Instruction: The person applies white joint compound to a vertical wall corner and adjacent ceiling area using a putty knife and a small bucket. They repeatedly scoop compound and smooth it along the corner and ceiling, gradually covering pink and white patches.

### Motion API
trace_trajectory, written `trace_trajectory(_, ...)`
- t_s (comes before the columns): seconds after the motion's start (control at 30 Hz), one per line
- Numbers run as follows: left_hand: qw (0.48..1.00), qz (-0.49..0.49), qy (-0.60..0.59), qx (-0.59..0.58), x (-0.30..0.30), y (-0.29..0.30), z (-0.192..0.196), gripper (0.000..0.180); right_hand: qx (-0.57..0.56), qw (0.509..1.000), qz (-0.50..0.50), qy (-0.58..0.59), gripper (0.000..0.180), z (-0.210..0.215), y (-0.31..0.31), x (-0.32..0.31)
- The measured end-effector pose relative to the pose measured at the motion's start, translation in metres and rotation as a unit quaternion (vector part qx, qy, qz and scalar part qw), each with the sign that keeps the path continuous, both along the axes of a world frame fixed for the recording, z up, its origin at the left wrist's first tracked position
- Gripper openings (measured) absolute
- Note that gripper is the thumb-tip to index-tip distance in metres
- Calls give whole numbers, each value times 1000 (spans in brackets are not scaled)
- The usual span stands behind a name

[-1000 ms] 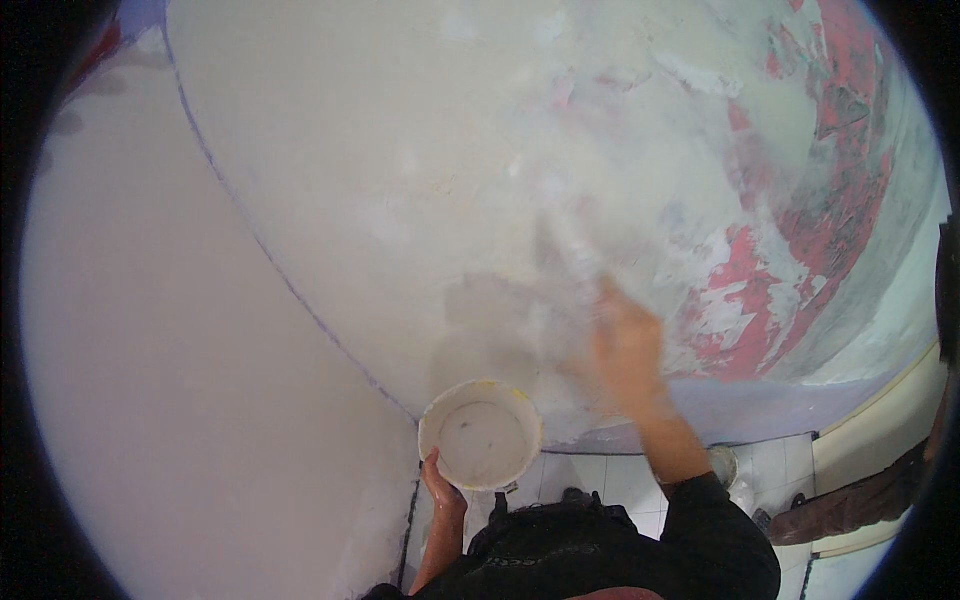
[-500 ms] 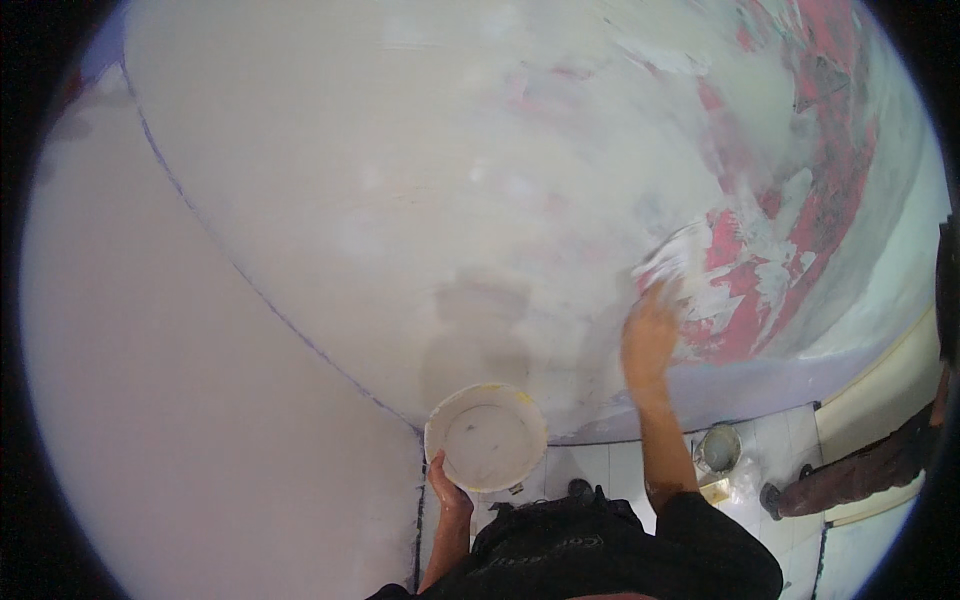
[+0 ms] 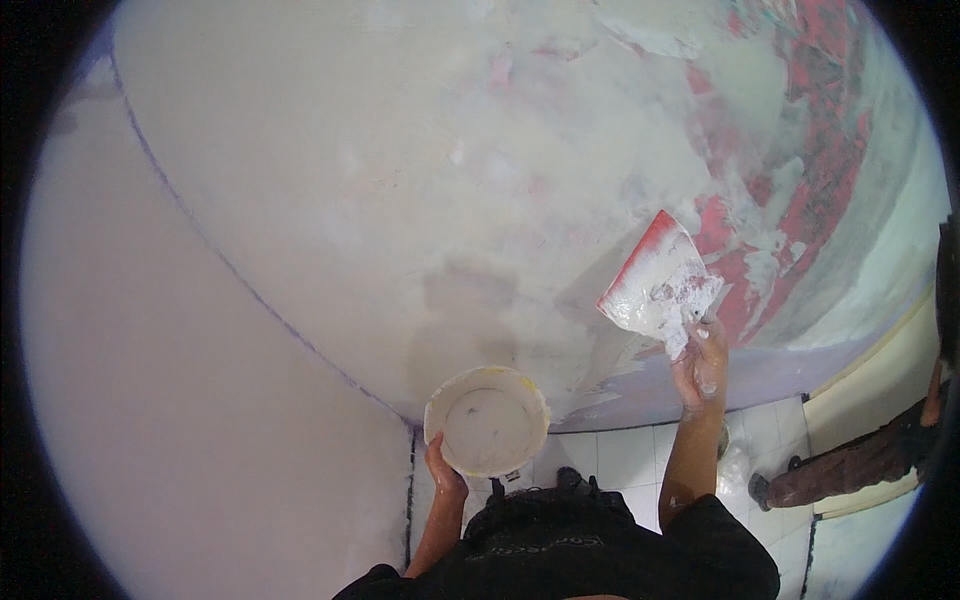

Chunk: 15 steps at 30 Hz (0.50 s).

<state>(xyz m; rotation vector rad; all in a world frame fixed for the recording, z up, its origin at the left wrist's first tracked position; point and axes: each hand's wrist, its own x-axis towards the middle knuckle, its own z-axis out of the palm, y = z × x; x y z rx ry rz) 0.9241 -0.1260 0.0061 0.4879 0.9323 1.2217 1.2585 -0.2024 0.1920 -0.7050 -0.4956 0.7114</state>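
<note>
My right hand (image 3: 700,362) grips the handle of a wide red putty knife (image 3: 655,280) smeared with white filler, its blade raised off the wall (image 3: 420,180). My left hand (image 3: 445,478) holds a round white bowl (image 3: 487,420) from below, close to my chest; the bowl's inside is coated with pale filler. In front of me the wall is mostly skimmed white, with red and greenish old paint showing through at the right (image 3: 800,160).
A second pale wall (image 3: 180,420) meets the first at a corner line on the left. White floor tiles (image 3: 620,460) show below. Another person's leg and shoe (image 3: 850,470) stand at the right beside a cream-coloured ledge.
My right hand has swept the putty knife to the right across the wall and then lifted it away, so the blade's face now shows. The bowl has stayed put.
</note>
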Motion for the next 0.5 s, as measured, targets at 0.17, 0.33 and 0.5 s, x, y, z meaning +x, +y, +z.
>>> trace_trajectory(0.17, 1000, 13, -22, 5, 7, 2, 14, 55, -189, 776, -408, -441, 29, 34, 3, 26)
trace_trajectory(0.33, 999, -1, 30, -32, 10, 4, 15, 62, -148, 742, -555, -346, 25, 111, 8, 57)
trace_trajectory(0.5, 999, -8, 32, 25, 6, 13, 8, 62, -157, 544, -645, -512, 28, 135, 36, 46)
